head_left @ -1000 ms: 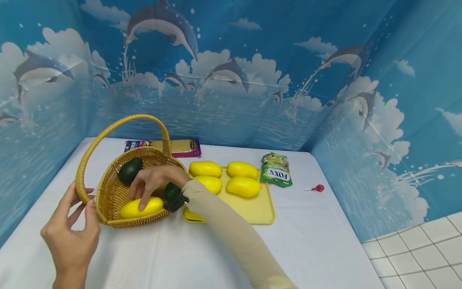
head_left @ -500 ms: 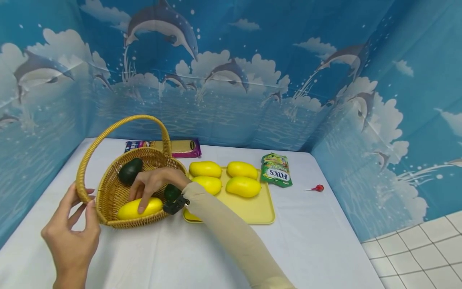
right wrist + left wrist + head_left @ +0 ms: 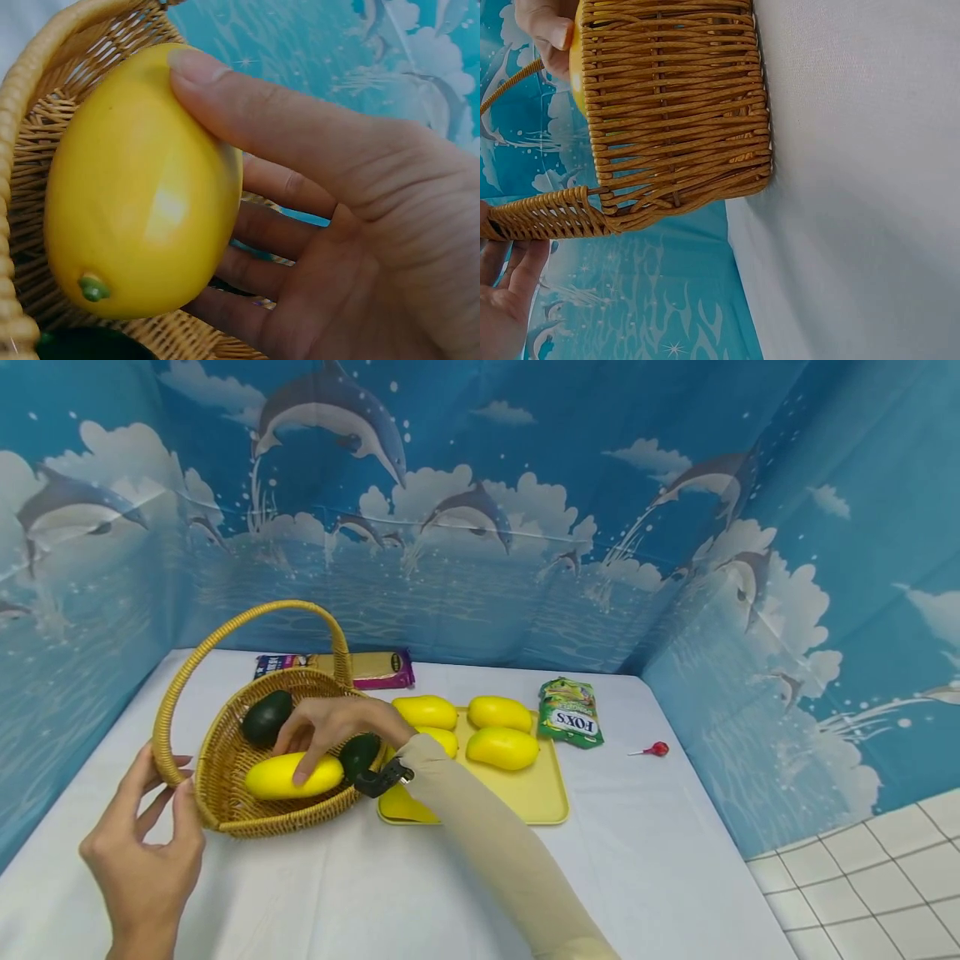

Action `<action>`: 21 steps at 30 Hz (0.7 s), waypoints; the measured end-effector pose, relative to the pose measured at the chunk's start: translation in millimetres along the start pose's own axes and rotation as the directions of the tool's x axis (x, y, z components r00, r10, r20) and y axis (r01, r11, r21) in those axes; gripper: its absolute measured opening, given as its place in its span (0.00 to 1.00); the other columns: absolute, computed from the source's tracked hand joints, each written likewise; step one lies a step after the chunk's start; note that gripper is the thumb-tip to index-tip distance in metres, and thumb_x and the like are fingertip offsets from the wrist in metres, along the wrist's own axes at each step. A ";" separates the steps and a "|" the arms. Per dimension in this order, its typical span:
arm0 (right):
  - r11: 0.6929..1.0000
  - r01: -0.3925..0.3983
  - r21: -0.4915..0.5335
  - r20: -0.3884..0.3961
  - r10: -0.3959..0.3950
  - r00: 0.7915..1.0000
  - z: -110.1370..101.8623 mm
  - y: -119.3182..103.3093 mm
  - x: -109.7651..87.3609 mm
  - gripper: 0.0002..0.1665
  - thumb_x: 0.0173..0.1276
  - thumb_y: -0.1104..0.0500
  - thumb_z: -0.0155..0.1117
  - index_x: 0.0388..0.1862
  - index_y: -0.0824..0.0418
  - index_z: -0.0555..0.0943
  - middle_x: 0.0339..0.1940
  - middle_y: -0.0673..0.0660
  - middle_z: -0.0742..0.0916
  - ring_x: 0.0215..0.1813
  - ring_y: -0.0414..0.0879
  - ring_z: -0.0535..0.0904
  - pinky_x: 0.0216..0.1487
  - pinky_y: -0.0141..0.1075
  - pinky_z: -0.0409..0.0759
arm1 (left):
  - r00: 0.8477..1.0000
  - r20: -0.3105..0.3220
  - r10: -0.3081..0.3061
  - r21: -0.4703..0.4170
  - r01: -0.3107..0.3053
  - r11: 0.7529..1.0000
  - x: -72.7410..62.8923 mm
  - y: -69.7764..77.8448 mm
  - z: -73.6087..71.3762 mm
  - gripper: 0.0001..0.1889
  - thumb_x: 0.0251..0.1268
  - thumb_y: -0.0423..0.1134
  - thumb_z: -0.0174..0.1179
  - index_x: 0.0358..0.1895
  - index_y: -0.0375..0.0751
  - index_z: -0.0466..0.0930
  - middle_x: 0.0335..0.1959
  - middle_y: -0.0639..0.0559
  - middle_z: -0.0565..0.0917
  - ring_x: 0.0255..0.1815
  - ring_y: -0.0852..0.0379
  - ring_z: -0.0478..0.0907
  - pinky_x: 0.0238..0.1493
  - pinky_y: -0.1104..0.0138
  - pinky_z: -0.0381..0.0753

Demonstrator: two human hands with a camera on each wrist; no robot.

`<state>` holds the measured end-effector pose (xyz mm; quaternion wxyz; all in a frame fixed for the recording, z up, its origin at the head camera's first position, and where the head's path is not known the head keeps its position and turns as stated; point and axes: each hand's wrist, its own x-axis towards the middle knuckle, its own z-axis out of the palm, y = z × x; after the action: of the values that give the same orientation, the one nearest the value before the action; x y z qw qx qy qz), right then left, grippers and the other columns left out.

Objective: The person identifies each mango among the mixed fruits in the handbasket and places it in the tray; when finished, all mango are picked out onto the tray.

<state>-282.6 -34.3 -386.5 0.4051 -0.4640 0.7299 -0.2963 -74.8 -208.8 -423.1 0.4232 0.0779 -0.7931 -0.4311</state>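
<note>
A yellow mango [image 3: 142, 187] is gripped by my right hand [image 3: 322, 728], thumb on one side and fingers curled under the other. In the head view that mango overlaps the front of the wicker basket [image 3: 281, 821], and in the left wrist view it shows above the rim. My left hand [image 3: 150, 847] pinches the lower left end of the basket's arched handle [image 3: 247, 614]. Inside the basket lie two dark green avocados, one at the back left [image 3: 267, 718] and one on the right [image 3: 360, 756], partly hidden by the right wrist.
Right of the basket, a yellow tray [image 3: 517, 797] bears several mangoes [image 3: 502, 748], some partly covered by the right sleeve. Behind the basket lies a long purple-edged packet [image 3: 378, 668]. A green Fox's bag [image 3: 570, 712] and a red lollipop [image 3: 658, 748] lie farther right.
The mango in my right hand has risen from low in the basket toward the front rim. My left hand keeps its hold on the handle; the head view has shifted slightly.
</note>
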 end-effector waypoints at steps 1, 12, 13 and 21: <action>1.000 0.017 0.006 -0.009 -0.017 1.000 -1.2 0.5 -2.8 0.32 0.67 0.62 0.81 0.69 0.67 0.83 0.59 0.52 0.89 0.56 0.37 0.84 0.62 0.26 0.84 | 1.000 0.003 -0.002 -0.002 0.002 1.000 0.3 0.3 0.0 0.38 0.66 0.19 0.67 0.76 0.54 0.78 0.56 0.58 0.89 0.57 0.75 0.80 0.58 0.83 0.80; 0.969 0.247 -0.022 -0.125 -0.248 0.961 -7.2 -0.1 -37.0 0.33 0.68 0.67 0.78 0.71 0.71 0.80 0.69 0.65 0.85 0.62 0.40 0.83 0.67 0.32 0.84 | 1.000 0.012 0.001 0.002 -0.001 1.000 -0.4 3.9 -1.4 0.37 0.69 0.23 0.66 0.77 0.60 0.77 0.58 0.48 0.90 0.58 0.74 0.80 0.58 0.83 0.80; 0.966 0.257 -0.025 -0.133 -0.258 0.957 -6.6 -0.4 -40.3 0.33 0.67 0.67 0.78 0.71 0.71 0.80 0.69 0.65 0.85 0.62 0.40 0.83 0.65 0.32 0.85 | 1.000 0.010 0.001 0.004 -0.002 1.000 -0.6 4.0 -1.6 0.37 0.70 0.23 0.65 0.77 0.60 0.77 0.58 0.51 0.90 0.58 0.74 0.80 0.58 0.83 0.80; 0.944 0.311 -0.113 -0.220 -0.329 0.918 1.5 -2.0 -70.0 0.34 0.68 0.64 0.79 0.71 0.69 0.81 0.69 0.64 0.85 0.62 0.36 0.81 0.59 0.36 0.89 | 1.000 0.011 0.006 0.005 -0.006 1.000 -0.6 3.8 -1.3 0.36 0.70 0.23 0.65 0.76 0.61 0.77 0.58 0.56 0.89 0.58 0.73 0.81 0.58 0.83 0.80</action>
<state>-263.5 29.1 -363.5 0.2439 -0.5536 0.6977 -0.3838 -72.6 -207.0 -420.3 0.4201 0.0743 -0.7967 -0.4281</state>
